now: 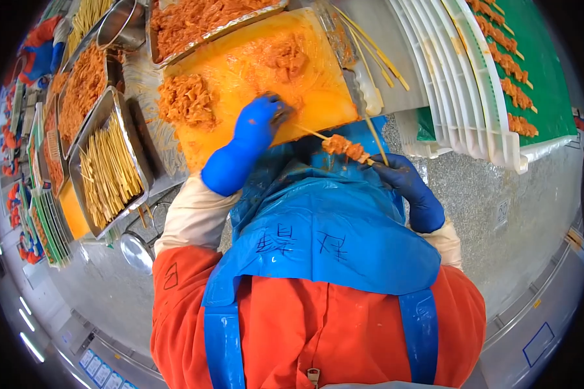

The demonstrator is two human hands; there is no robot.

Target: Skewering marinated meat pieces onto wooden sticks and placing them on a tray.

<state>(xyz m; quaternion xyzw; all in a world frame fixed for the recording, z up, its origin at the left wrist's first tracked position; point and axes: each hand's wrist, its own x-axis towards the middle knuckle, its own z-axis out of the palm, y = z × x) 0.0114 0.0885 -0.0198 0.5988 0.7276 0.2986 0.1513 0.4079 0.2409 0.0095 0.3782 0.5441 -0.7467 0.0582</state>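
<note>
My right hand (406,182), in a blue glove, grips the handle end of a bamboo skewer of meat (343,147) above my blue apron. A second bamboo skewer (377,138), bare, also reaches up from that hand. My left hand (260,121), gloved in blue too, is over the front of an orange cutting board (238,63). Its fingers are bunched and blurred near the skewer's bare tip, so whether they hold meat is hidden. On the board lie a pile of marinated meat strips (187,101) and a smaller meat heap (286,58).
A metal tray of skewers (143,180) stands at left, near meat trays (82,92). Another meat tray (199,24) is behind the board. A white-handled knife (367,90) lies right of it. Stacked white racks (472,82) and a green tray with finished skewers (547,92) flank the right.
</note>
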